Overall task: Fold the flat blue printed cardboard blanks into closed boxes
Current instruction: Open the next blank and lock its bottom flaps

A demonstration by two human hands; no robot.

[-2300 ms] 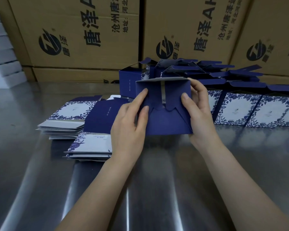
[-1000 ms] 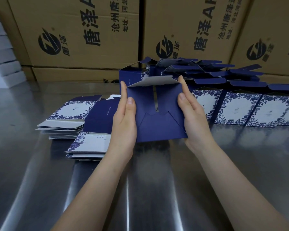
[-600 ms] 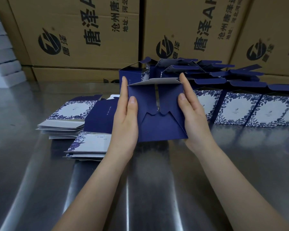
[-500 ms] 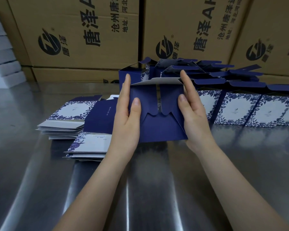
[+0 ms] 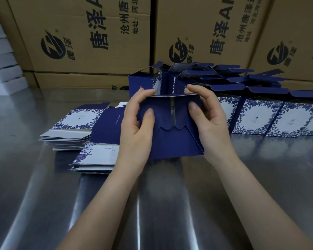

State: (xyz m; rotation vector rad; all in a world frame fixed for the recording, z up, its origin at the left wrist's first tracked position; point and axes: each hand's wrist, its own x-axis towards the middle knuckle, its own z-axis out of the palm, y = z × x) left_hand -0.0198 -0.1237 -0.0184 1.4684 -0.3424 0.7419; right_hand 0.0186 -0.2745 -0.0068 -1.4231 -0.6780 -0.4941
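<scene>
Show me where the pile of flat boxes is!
In the head view, the pile of flat blanks lies on the metal table, left of centre, just beside the left hand holding the half-folded box.

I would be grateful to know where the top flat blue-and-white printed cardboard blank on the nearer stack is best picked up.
Probably at the near left corner of the flat blue-and-white printed cardboard blank, pinched from the front-left: it lies flat, so only an edge offers purchase, and the left hand hides its right end.
</scene>
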